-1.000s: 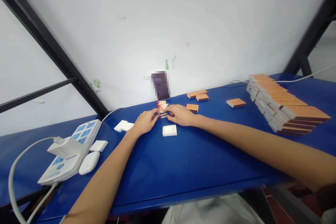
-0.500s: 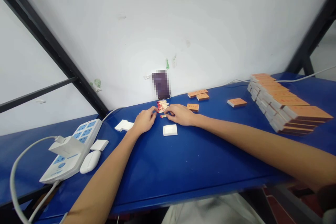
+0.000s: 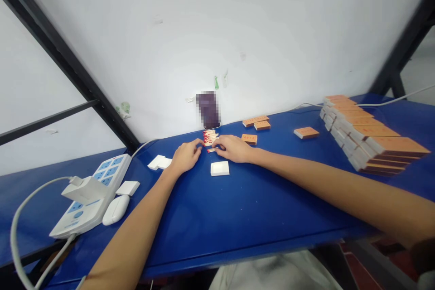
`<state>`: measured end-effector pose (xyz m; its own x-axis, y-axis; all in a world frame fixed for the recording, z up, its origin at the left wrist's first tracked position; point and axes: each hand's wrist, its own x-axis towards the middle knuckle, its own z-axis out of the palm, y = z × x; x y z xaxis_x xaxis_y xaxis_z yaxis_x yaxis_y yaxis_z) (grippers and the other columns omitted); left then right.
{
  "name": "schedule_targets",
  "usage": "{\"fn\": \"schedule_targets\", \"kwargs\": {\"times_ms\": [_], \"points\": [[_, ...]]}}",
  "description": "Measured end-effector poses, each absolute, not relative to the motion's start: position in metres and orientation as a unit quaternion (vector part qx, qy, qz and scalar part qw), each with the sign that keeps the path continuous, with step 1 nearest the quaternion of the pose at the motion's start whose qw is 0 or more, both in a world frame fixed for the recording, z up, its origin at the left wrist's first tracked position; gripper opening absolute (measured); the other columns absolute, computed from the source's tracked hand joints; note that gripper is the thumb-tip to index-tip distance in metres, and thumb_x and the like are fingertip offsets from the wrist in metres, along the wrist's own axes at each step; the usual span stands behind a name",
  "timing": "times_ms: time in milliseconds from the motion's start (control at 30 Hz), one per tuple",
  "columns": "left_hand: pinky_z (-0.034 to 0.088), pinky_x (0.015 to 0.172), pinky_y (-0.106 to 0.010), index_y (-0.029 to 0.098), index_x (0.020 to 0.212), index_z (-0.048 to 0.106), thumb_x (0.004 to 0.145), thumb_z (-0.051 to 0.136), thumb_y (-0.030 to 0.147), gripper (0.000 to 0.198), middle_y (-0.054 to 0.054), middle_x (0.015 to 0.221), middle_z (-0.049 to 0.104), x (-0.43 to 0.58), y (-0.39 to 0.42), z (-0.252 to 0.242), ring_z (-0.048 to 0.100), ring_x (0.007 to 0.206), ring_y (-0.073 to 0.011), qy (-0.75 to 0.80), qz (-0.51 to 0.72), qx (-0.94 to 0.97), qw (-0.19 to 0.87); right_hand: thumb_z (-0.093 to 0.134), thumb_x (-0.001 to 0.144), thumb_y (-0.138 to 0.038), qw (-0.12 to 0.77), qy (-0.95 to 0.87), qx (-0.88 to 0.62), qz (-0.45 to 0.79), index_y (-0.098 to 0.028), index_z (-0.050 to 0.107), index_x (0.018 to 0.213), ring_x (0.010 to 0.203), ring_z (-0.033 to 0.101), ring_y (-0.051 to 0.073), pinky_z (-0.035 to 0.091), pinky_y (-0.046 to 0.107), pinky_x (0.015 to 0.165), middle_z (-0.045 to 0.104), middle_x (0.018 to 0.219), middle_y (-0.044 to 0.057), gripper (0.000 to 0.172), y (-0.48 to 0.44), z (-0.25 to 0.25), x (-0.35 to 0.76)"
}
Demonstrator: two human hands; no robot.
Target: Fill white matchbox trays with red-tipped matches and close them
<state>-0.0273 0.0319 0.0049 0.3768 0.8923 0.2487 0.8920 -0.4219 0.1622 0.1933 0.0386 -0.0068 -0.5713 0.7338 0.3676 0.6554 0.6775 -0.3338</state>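
Observation:
A small heap of red-tipped matches (image 3: 210,137) lies on the blue table (image 3: 238,208) near the wall. My left hand (image 3: 185,156) rests beside the heap's left edge, fingers curled toward it. My right hand (image 3: 234,148) lies on the heap's right side, fingers pinched on a few matches (image 3: 212,149) at the front of it. A white matchbox tray (image 3: 219,168) sits just in front of both hands.
A long stack of orange matchboxes (image 3: 369,138) fills the right side, with loose orange boxes (image 3: 306,132) (image 3: 256,123) (image 3: 249,139) near the wall. White trays (image 3: 159,162) (image 3: 128,188), a white earbud case (image 3: 115,210) and a power strip (image 3: 93,192) with a cable lie left. A phone (image 3: 208,110) leans on the wall.
Both hands stayed at the match heap; the fingers shifted slightly, and a few matches now lie pulled out at the heap's front.

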Motion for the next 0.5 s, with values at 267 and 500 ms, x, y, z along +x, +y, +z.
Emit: {"fn": "schedule_targets", "kwargs": {"times_ms": [267,500], "points": [[0.041,0.065,-0.027,0.025,0.119,0.063,0.093,0.042,0.029,0.033,-0.002,0.076,0.069,-0.0264,0.0311,0.0054,0.062,0.069,-0.0193,0.524,0.149,0.839,0.005,0.055,0.09,-0.021,0.245,-0.883,-0.393,0.079,-0.019,0.069,0.106,0.081,0.058,0.015,0.035,0.026,0.07,0.067,0.094,0.005,0.021,0.0387,-0.0072,0.1932],[0.039,0.063,-0.027,0.023,0.117,0.064,0.093,0.043,0.027,0.032,-0.002,0.075,0.068,-0.0266,0.0328,0.0043,0.06,0.066,-0.0185,0.514,0.152,0.844,0.007,0.054,0.09,-0.023,0.249,-0.88,-0.397,0.075,-0.018,0.067,0.112,0.084,0.058,0.017,0.036,0.026,0.071,0.067,0.094,0.006,0.026,0.0388,-0.0084,0.1936]]}}
